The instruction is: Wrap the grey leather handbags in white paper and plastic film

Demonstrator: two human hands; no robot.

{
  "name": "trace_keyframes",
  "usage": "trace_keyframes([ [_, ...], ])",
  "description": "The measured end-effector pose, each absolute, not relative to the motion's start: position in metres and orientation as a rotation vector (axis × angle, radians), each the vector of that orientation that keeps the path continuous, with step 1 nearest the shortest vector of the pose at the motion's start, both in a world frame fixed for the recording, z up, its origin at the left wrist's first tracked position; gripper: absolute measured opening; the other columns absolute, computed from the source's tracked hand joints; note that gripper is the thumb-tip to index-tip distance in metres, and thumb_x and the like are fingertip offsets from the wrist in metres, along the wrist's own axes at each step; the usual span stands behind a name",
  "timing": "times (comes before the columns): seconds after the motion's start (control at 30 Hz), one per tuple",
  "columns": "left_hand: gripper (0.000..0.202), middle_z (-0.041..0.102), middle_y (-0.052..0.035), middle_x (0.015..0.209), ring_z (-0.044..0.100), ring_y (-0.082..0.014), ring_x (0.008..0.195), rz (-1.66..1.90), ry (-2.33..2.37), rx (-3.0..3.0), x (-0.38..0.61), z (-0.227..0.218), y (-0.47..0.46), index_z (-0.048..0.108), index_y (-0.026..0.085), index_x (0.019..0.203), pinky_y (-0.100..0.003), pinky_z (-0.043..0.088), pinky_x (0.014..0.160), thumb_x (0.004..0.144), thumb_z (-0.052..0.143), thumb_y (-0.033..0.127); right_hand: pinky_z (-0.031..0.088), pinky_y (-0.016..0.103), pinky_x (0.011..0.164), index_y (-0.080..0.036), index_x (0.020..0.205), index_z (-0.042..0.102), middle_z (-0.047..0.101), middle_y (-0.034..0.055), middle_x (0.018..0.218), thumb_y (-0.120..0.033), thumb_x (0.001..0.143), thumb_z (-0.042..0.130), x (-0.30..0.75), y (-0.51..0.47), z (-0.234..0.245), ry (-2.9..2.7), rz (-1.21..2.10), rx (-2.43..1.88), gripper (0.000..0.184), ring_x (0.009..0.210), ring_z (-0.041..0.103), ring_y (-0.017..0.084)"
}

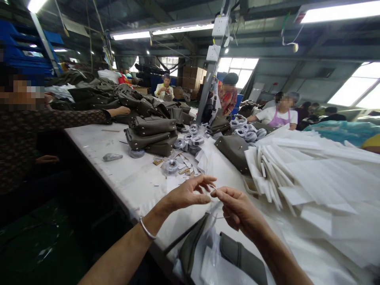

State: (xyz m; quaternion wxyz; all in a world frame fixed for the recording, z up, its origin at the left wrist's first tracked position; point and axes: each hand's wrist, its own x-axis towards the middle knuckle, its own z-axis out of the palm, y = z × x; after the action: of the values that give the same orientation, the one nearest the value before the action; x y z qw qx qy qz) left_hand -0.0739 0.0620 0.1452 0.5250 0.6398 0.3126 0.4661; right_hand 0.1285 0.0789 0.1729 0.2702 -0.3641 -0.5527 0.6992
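While the right hand (pixel 239 206) pinches what looks like a thin, pale strand (pixel 213 189), the left hand (pixel 188 192) hangs open beside it; likely strand-handling, calling for a left-side pinch. Dark-grey, leathery, flapped bag (pixel 245 255) below both.

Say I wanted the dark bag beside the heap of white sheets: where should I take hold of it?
Probably pinch the dark bag by its long near-left edge, coming from the left: that edge faces away from the heaped white sheets, which crowd its right side.
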Motion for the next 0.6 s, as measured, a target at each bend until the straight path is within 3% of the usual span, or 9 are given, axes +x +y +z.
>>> trace_keyframes([
  [0.03,0.056,0.061,-0.0085,0.123,0.056,-0.0218,0.109,1.113,0.74,1.584,-0.069,0.144,0.061,0.058,0.021,0.129,-0.031,0.042,0.095,0.079,0.075,0.035,0.014,0.018,0.031,-0.016,0.087,0.065,0.032,-0.0132,0.031,-0.064,0.072,0.075,0.131,0.078,0.172,-1.455,1.878,-0.973,0.051,0.027,0.018,0.004],
  [0.1,0.046,0.06,-0.0079,0.127,0.053,-0.0235,0.117,1.043,0.696,1.671,-0.057,0.142,0.059,0.061,0.02,0.124,-0.034,0.037,0.104,0.082,0.072,0.034,0.015,0.018,0.034,-0.016,0.085,0.068,0.042,-0.009,0.039,-0.061,0.073,0.076,0.136,0.078,0.172,-1.408,1.791,-0.97,0.048,0.032,0.024,0.004],
  [0.23,0.026,0.069,-0.0058,0.095,0.062,-0.0188,0.092,0.9,0.719,1.6,-0.023,0.13,0.053,0.069,0.016,0.102,-0.03,0.046,0.09,0.091,0.059,0.037,0.035,0.02,0.047,-0.018,0.076,0.072,0.064,0.0008,0.072,-0.047,0.069,0.083,0.152,0.083,0.175,-1.367,1.495,-0.966,0.032,0.054,0.046,0.008],
  [0.3,0.027,0.068,-0.0035,0.082,0.063,-0.0164,0.081,0.846,0.741,1.525,-0.007,0.124,0.048,0.071,0.016,0.097,-0.028,0.048,0.083,0.093,0.055,0.038,0.048,0.023,0.065,-0.019,0.069,0.072,0.069,0.0046,0.093,-0.044,0.065,0.085,0.161,0.084,0.178,-1.287,1.491,-0.906,0.028,0.078,0.06,0.015],
  [0.37,0.029,0.068,-0.0032,0.082,0.063,-0.0161,0.081,0.807,0.697,1.5,0.003,0.121,0.043,0.072,0.016,0.098,-0.027,0.048,0.084,0.094,0.052,0.037,0.052,0.029,0.08,-0.02,0.068,0.071,0.07,0.0061,0.102,-0.044,0.064,0.085,0.168,0.084,0.179,-1.126,1.616,-0.853,0.028,0.096,0.062,0.022],
  [0.4,0.029,0.069,-0.004,0.087,0.063,-0.0168,0.086,0.785,0.662,1.515,0.006,0.121,0.042,0.071,0.017,0.101,-0.028,0.048,0.086,0.094,0.052,0.037,0.053,0.03,0.078,-0.021,0.07,0.071,0.071,0.0053,0.096,-0.044,0.064,0.085,0.171,0.083,0.178,-1.041,1.692,-0.84,0.028,0.091,0.064,0.02],
  [0.47,0.031,0.07,-0.006,0.103,0.063,-0.0191,0.097,0.734,0.613,1.588,0.003,0.121,0.042,0.07,0.017,0.108,-0.029,0.046,0.092,0.094,0.052,0.038,0.05,0.024,0.059,-0.021,0.076,0.07,0.065,-0.0007,0.069,-0.045,0.067,0.084,0.177,0.083,0.173,-0.95,1.783,-0.857,0.029,0.058,0.057,0.011],
  [0.53,0.036,0.069,-0.0075,0.111,0.062,-0.0208,0.102,0.749,0.688,1.621,-0.008,0.118,0.05,0.069,0.017,0.112,-0.03,0.046,0.094,0.095,0.049,0.042,0.034,0.018,0.042,-0.019,0.078,0.067,0.051,-0.007,0.052,-0.047,0.069,0.082,0.183,0.087,0.161,-1.021,1.786,-0.941,0.033,0.038,0.033,0.003],
  [0.6,0.036,0.069,-0.0077,0.106,0.061,-0.0207,0.1,0.846,0.952,1.561,-0.022,0.108,0.064,0.069,0.017,0.106,-0.03,0.046,0.093,0.095,0.047,0.044,0.022,0.017,0.036,-0.017,0.078,0.064,0.049,-0.0079,0.05,-0.051,0.07,0.079,0.189,0.096,0.141,-1.207,1.71,-1.106,0.038,0.035,0.024,0.001],
])
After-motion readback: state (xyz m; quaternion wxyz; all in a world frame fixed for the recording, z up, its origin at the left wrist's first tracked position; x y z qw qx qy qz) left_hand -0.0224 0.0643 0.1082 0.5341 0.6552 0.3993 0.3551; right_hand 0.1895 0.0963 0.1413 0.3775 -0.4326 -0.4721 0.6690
